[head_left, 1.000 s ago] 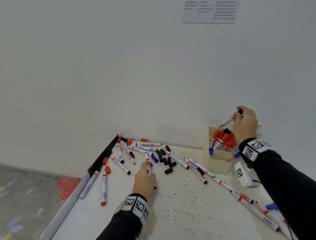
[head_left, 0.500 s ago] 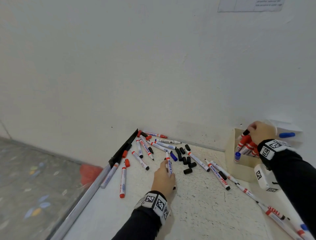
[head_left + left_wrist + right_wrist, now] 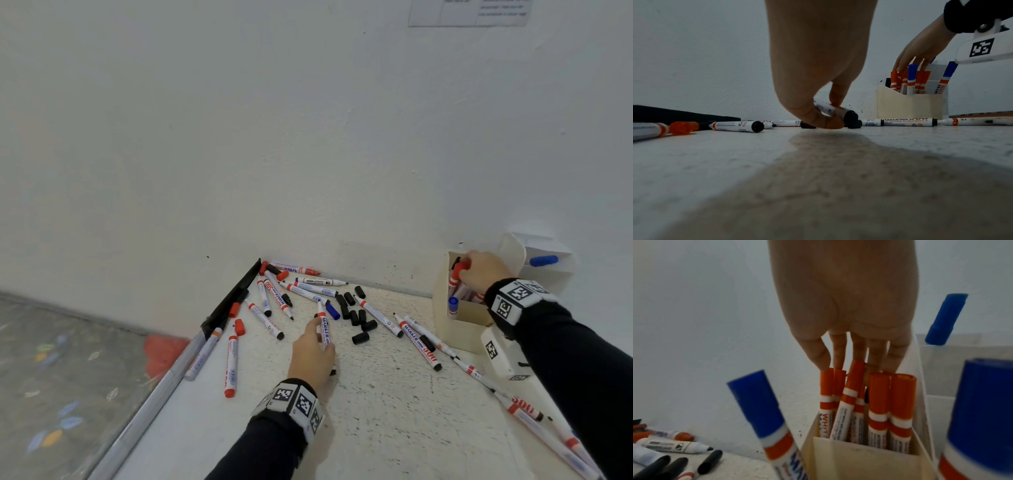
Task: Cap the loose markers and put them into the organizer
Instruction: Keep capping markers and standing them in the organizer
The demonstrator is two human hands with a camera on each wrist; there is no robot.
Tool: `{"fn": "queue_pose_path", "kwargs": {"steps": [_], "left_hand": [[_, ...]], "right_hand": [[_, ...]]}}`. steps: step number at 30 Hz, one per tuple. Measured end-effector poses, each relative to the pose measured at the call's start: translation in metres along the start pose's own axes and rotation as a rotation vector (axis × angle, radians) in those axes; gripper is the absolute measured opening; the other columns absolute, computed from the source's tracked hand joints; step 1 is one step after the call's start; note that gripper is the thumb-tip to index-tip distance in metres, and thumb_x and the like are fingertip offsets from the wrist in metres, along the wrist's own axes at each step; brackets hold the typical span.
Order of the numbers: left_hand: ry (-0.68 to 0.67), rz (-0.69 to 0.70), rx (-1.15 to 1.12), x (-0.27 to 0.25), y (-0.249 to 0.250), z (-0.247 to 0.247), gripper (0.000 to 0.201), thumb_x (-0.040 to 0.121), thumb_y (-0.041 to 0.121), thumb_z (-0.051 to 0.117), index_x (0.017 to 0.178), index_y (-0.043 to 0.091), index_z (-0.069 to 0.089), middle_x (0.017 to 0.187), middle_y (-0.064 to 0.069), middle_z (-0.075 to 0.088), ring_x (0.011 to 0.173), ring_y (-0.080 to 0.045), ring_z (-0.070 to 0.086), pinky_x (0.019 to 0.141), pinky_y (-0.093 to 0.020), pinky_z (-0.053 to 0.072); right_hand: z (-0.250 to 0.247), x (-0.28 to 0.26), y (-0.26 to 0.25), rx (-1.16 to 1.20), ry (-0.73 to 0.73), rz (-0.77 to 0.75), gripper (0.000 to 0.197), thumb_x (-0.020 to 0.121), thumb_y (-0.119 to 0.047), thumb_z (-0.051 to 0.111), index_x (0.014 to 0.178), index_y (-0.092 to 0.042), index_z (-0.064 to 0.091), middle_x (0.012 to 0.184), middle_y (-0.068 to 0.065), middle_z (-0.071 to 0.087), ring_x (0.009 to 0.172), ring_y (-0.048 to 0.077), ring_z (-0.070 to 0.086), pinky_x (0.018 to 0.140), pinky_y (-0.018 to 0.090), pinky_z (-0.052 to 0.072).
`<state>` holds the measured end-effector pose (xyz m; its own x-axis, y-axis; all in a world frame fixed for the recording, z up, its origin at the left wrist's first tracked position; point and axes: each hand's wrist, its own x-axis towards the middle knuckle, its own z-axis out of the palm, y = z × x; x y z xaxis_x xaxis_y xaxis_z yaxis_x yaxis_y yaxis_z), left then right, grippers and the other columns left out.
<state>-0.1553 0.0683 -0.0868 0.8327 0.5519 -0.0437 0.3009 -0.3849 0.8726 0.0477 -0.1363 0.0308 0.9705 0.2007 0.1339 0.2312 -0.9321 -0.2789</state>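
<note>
White speckled counter (image 3: 394,411) fills the lower frame, butted against a plain white wall (image 3: 239,137). Up at one o'clock, a printed paper sheet (image 3: 469,13) is on that wall, text too small to read. A black strip (image 3: 233,298) runs along the counter's edge at eleven o'clock. At nine o'clock, grey floor (image 3: 51,377) with coloured flecks, and something red (image 3: 161,353) beside the counter.

A plain workroom corner, office or classroom by its look, is shown: a speckled white table (image 3: 394,411) is pushed against a bare white wall (image 3: 239,137), a printed notice (image 3: 469,13) is stuck high up, whiteboard markers (image 3: 416,339) are scattered about, and a grey patterned floor (image 3: 51,377) is seen.
</note>
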Motion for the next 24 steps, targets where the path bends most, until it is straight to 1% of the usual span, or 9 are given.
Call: {"fn": "queue_pose_path", "kwargs": {"steps": [2,4,8,10,13,15,17,20,24], "left_hand": [[0.013,0.009,-0.007,-0.001,0.001,-0.001,0.051,0.093,0.015,0.051,0.140,0.021,0.032,0.129,-0.009,0.054,0.096,-0.016,0.058,0.087,-0.026,0.050],[0.024,0.009,-0.021,-0.001,0.001,-0.001,0.051,0.092,0.016,0.052,0.140,0.022,0.033,0.127,-0.010,0.055,0.104,-0.021,0.059,0.092,-0.035,0.051],[0.026,0.005,-0.028,-0.001,0.001,0.000,0.051,0.092,0.016,0.053,0.139,0.021,0.034,0.127,-0.011,0.055,0.105,-0.024,0.060,0.092,-0.040,0.052],[0.031,0.004,-0.027,0.000,0.001,0.000,0.051,0.092,0.015,0.053,0.140,0.021,0.034,0.128,-0.011,0.054,0.106,-0.025,0.060,0.093,-0.040,0.051],[0.032,0.011,-0.013,0.001,-0.001,0.001,0.051,0.092,0.014,0.052,0.139,0.021,0.034,0.128,-0.011,0.054,0.107,-0.024,0.059,0.095,-0.039,0.050],[0.030,0.013,0.000,0.002,-0.002,0.000,0.050,0.092,0.013,0.051,0.138,0.022,0.035,0.125,-0.009,0.055,0.100,-0.022,0.061,0.090,-0.038,0.052],[0.039,0.013,0.000,0.003,-0.002,0.000,0.048,0.092,0.011,0.049,0.137,0.023,0.036,0.121,-0.007,0.056,0.088,-0.017,0.061,0.081,-0.033,0.054],[0.046,0.029,0.020,0.004,-0.004,0.000,0.047,0.093,0.010,0.045,0.138,0.022,0.036,0.123,-0.005,0.056,0.080,-0.007,0.052,0.069,-0.019,0.042],[0.076,0.037,0.015,0.008,-0.008,0.003,0.044,0.094,0.008,0.040,0.137,0.018,0.039,0.114,-0.005,0.058,0.073,-0.009,0.049,0.066,-0.018,0.039]], "right_hand": [[0.001,-0.006,-0.001,0.006,-0.004,-0.071,0.017,0.092,-0.011,0.044,0.093,-0.004,0.059,0.093,0.012,0.061,0.082,0.026,0.054,0.075,0.033,0.043],[0.002,-0.011,-0.001,0.015,-0.052,-0.104,0.022,0.093,-0.011,0.042,0.104,0.000,0.058,0.104,0.016,0.062,0.087,0.027,0.055,0.075,0.031,0.041],[0.005,-0.017,0.006,0.027,-0.236,-0.155,0.039,0.096,-0.020,0.043,0.130,-0.001,0.038,0.137,0.013,0.037,0.120,0.030,0.044,0.102,0.036,0.033],[0.005,-0.020,0.008,0.112,-0.213,-0.182,0.047,0.095,-0.024,0.045,0.135,-0.005,0.033,0.144,0.013,0.030,0.126,0.028,0.039,0.106,0.036,0.030],[0.005,-0.032,-0.003,0.223,-0.112,-0.276,0.049,0.093,-0.022,0.050,0.139,-0.014,0.035,0.155,0.007,0.012,0.142,0.025,0.017,0.114,0.037,0.017],[0.006,-0.044,-0.022,0.217,-0.078,-0.412,0.039,0.092,-0.019,0.051,0.131,-0.016,0.046,0.153,0.004,0.018,0.141,0.021,0.019,0.115,0.037,0.017],[0.012,-0.056,-0.044,0.192,-0.106,-0.525,0.028,0.094,-0.018,0.048,0.121,-0.016,0.054,0.143,0.004,0.036,0.133,0.017,0.032,0.114,0.034,0.022],[0.034,-0.073,-0.070,0.172,-0.315,-0.565,0.030,0.096,-0.021,0.044,0.124,-0.018,0.053,0.134,0.002,0.049,0.118,0.013,0.047,0.107,0.033,0.036],[0.081,-0.086,-0.081,-0.042,-0.604,-0.498,0.049,0.095,-0.022,0.042,0.143,-0.023,0.032,0.149,0.003,0.033,0.134,0.020,0.035,0.109,0.033,0.030]]}}
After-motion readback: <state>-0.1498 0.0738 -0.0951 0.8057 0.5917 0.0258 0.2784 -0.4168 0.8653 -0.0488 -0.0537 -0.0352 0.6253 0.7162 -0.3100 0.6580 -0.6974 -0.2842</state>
